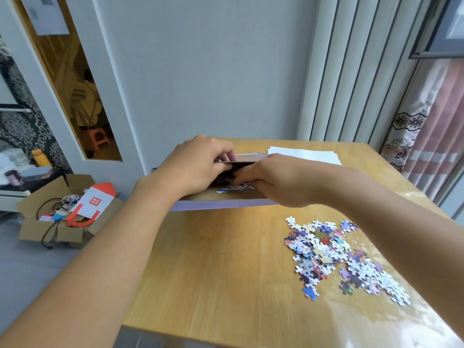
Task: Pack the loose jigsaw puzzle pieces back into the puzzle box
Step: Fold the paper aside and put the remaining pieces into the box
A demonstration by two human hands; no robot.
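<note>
The puzzle box [223, 204], flat with a lilac front flap, lies on the wooden table [226, 259] at its far left. My left hand [198, 167] grips the box's upper lid edge and holds it raised. My right hand [273, 179] reaches into the opening, fingers spread over several puzzle pieces [236, 187] lying inside; whether it still holds any I cannot tell. A loose pile of puzzle pieces [339, 257], mostly white, purple and blue, lies on the table at the right, apart from both hands.
White paper sheets [306, 154] lie behind the box at the table's far edge. On the floor to the left stands an open cardboard carton [62, 212] with cables and a red-and-white paper bag. A curtain [426, 136] hangs at the right.
</note>
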